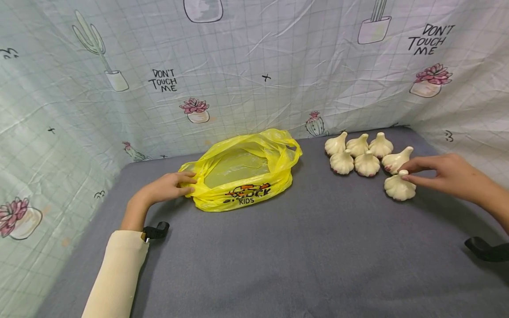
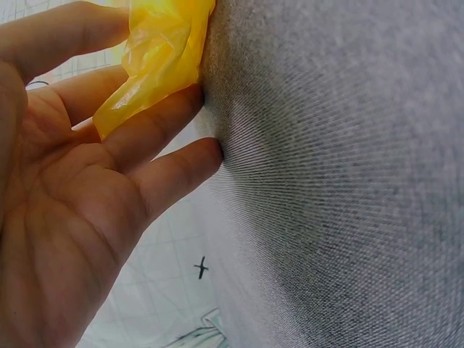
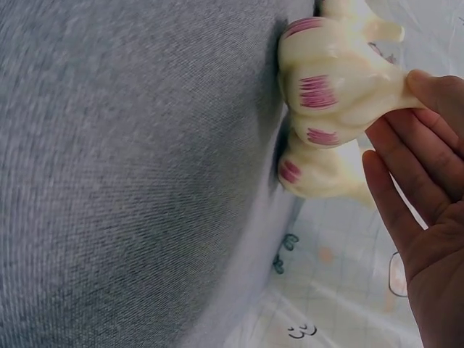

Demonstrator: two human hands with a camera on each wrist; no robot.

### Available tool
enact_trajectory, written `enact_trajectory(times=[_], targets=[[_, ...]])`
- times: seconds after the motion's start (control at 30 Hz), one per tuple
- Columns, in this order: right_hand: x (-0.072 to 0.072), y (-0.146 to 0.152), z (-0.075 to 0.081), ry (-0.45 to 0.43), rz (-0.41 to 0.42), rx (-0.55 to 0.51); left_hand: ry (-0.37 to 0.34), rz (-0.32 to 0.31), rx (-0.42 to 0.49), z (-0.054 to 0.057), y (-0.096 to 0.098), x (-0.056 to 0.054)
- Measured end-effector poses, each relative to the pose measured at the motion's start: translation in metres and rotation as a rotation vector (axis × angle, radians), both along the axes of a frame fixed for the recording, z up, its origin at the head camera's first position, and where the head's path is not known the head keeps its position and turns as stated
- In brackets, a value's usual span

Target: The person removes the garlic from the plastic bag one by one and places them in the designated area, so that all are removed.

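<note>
A yellow plastic bag (image 1: 238, 197) lies with its mouth spread on the grey cloth, dark lettering on its front. My left hand (image 1: 171, 186) pinches the bag's left end; in the left wrist view the yellow film (image 2: 156, 65) passes between thumb and fingers. At the right, my right hand (image 1: 445, 176) pinches a garlic bulb (image 1: 399, 187) by its stem, thumb and fingertips at the top. The right wrist view shows purple streaks on this bulb (image 3: 333, 80), low by the cloth. A second garlic bulb (image 1: 396, 160) lies tipped just behind it.
Several more garlic bulbs (image 1: 366, 163) are grouped at the back right, in two rows. Behind the grey-covered table (image 1: 254, 260) hangs a light curtain (image 1: 254, 57) printed with potted plants and words; it also runs along both sides.
</note>
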State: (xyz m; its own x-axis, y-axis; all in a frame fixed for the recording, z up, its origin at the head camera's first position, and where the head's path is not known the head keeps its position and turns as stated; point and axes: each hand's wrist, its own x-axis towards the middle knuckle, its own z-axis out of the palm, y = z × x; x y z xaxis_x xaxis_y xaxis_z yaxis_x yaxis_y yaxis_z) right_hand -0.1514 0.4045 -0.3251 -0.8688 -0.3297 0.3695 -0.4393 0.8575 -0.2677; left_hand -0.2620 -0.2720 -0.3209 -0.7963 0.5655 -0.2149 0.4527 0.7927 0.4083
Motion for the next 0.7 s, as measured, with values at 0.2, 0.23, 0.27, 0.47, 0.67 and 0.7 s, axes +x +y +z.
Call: enact_trajectory(times=[0.2,0.23,0.27,0.47,0.67,0.7], targets=[[-0.0002,0.006,0.0,0.027,-0.008,0.035,0.004,-0.001,-0.003,-0.0002,-0.0002,-0.0003],[-0.0003,0.0065,0.0003,0.032,-0.011,0.038,0.004,-0.001,-0.003,-0.0002,-0.0003,-0.0004],[-0.0004,0.0068,0.0007,0.036,-0.016,0.043,0.005,0.0,-0.002,-0.0002,-0.0004,-0.0005],[0.0002,0.0071,0.0022,0.016,-0.054,0.04,0.004,0.001,-0.006,-0.0013,-0.001,-0.0014],[0.0002,0.0096,0.0022,0.016,-0.055,0.042,0.012,-0.003,-0.005,-0.0027,-0.0016,-0.0023],[0.0002,0.0101,0.0022,0.016,-0.056,0.045,0.013,-0.003,-0.005,-0.0029,-0.0018,-0.0024]])
